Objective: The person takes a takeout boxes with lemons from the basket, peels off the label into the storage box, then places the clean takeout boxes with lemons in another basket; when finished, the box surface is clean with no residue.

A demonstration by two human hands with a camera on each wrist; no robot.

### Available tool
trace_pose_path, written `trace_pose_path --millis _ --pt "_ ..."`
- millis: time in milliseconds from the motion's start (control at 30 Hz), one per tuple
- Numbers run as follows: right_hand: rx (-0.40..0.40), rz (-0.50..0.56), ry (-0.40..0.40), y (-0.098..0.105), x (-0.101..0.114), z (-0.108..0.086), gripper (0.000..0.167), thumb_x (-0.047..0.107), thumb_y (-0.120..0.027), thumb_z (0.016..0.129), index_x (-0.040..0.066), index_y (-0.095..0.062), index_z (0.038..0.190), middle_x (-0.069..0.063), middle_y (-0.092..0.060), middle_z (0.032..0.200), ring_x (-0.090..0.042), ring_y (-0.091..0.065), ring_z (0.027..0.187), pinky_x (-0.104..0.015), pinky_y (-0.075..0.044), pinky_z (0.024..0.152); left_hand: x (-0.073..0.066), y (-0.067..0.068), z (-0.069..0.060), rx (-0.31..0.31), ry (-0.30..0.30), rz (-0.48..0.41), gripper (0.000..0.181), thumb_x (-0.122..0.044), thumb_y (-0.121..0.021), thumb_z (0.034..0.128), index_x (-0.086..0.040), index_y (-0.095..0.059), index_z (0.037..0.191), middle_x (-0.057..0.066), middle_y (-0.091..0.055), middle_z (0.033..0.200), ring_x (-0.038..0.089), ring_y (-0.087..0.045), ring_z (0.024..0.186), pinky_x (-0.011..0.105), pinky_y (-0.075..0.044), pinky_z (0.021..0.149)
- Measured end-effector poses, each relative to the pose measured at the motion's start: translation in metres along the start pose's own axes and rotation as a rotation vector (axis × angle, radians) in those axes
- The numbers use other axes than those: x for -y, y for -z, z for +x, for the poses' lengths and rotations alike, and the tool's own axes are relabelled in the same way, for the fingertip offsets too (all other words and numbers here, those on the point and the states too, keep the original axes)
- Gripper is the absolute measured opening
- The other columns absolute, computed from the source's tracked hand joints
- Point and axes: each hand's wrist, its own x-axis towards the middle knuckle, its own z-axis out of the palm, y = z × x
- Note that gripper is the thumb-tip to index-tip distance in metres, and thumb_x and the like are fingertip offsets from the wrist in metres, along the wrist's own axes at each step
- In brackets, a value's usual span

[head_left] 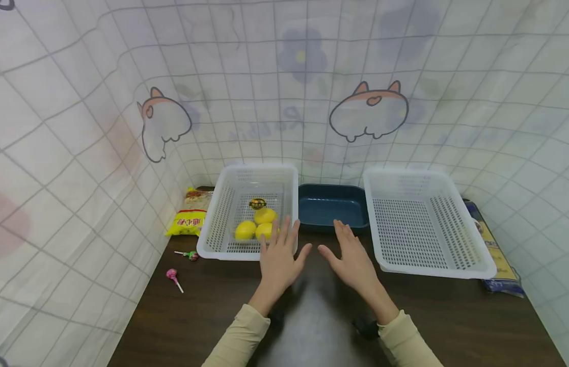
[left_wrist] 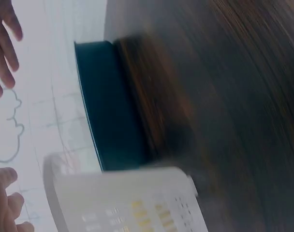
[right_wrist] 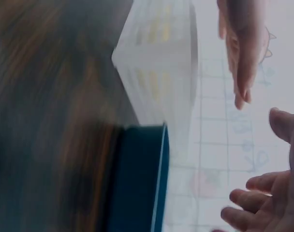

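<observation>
Both hands hover over the table with fingers extended, holding nothing. The left hand (head_left: 279, 260) is in front of the left white basket (head_left: 213, 224), its fingertips overlapping the basket's near right corner in the head view. Inside that basket is a clear plastic box (head_left: 284, 196) with a dark label and three yellow lemons (head_left: 245, 231); one is partly hidden by the fingers. My right hand (head_left: 353, 260) is between the dark blue tray (head_left: 332, 229) and the right white basket (head_left: 444, 272). In the left wrist view the right hand's fingers (left_wrist: 4, 46) also show.
A yellow snack bag (head_left: 188, 219) leans left of the left basket. Two lollipops, one green-wrapped (head_left: 191, 255) and one pink (head_left: 171, 274), lie on the dark table (head_left: 312, 326). A blue and yellow bag (head_left: 499, 260) is partly behind the right basket. A patterned curtain (head_left: 266, 102) surrounds the table.
</observation>
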Motion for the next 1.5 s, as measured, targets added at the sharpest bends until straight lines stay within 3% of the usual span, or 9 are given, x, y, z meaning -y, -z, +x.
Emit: trace_pose_path --millis 200,333,600,833,1100,1333,1500 --pt "0.034 0.286 -0.045 -0.006 0.008 0.006 0.077 0.057 -0.054 0.096 0.018 -0.028 0.158 -0.012 -0.039 0.160 -0.033 -0.044 0.145 -0.055 -0.042 0.113 0.026 0.007 0.008 0.022 0.032 -0.037 0.072 -0.065 -0.038 0.0982 -0.030 -0.021 0.159 -0.001 -0.017 0.169 0.027 -0.011 0.159 0.061 -0.022 0.123" --pt "0.070 0.443 -0.097 -0.007 0.015 0.011 0.071 0.053 -0.056 0.097 0.018 -0.034 0.155 -0.011 -0.047 0.155 -0.030 -0.048 0.142 -0.051 -0.044 0.112 0.047 0.014 0.013 0.023 0.066 -0.070 0.073 -0.064 -0.040 0.0984 -0.028 -0.021 0.159 0.004 -0.019 0.169 0.030 -0.013 0.158 0.061 -0.024 0.122" --pt "0.196 0.623 -0.143 -0.011 0.032 0.018 0.064 0.043 -0.052 0.102 0.007 -0.037 0.152 -0.019 -0.047 0.154 -0.035 -0.049 0.141 -0.051 -0.044 0.112 0.088 0.023 0.012 0.062 0.101 -0.075 0.076 -0.064 -0.038 0.0989 -0.024 -0.018 0.160 0.009 -0.017 0.169 0.035 -0.015 0.157 0.062 -0.020 0.123" --pt "0.296 0.767 -0.148 -0.014 0.044 0.024 0.065 0.035 -0.047 0.105 -0.004 -0.028 0.153 -0.026 -0.037 0.157 -0.039 -0.042 0.144 -0.050 -0.040 0.115 0.109 0.034 0.020 0.069 0.120 -0.062 0.077 -0.064 -0.036 0.0993 -0.017 -0.023 0.159 0.013 -0.022 0.167 0.038 -0.017 0.156 0.063 -0.023 0.121" --pt "0.361 0.900 -0.119 -0.024 0.051 0.033 0.063 0.029 -0.044 0.106 -0.007 -0.023 0.153 -0.028 -0.033 0.158 -0.043 -0.037 0.146 -0.054 -0.033 0.119 0.132 0.035 0.035 0.074 0.133 -0.105 0.077 -0.059 -0.039 0.1008 -0.009 -0.023 0.158 0.020 -0.022 0.166 0.042 -0.019 0.154 0.061 -0.023 0.122" --pt "0.449 1.063 -0.162 -0.031 0.061 0.040 0.068 0.032 -0.043 0.106 -0.005 -0.017 0.155 -0.025 -0.025 0.163 -0.040 -0.027 0.152 -0.050 -0.026 0.124 0.146 0.044 0.051 0.157 0.166 -0.270 0.078 -0.053 -0.042 0.1021 -0.003 -0.021 0.157 0.024 -0.024 0.164 0.045 -0.023 0.152 0.060 -0.023 0.123" --pt "0.484 1.104 -0.196 -0.037 0.064 0.042 0.074 0.036 -0.040 0.105 -0.006 -0.008 0.157 -0.024 -0.015 0.166 -0.037 -0.017 0.155 -0.049 -0.019 0.126 0.150 0.058 0.063 0.228 0.234 -0.273 0.085 -0.058 -0.039 0.1009 0.001 -0.018 0.157 0.026 -0.025 0.163 0.046 -0.029 0.149 0.059 -0.028 0.120"
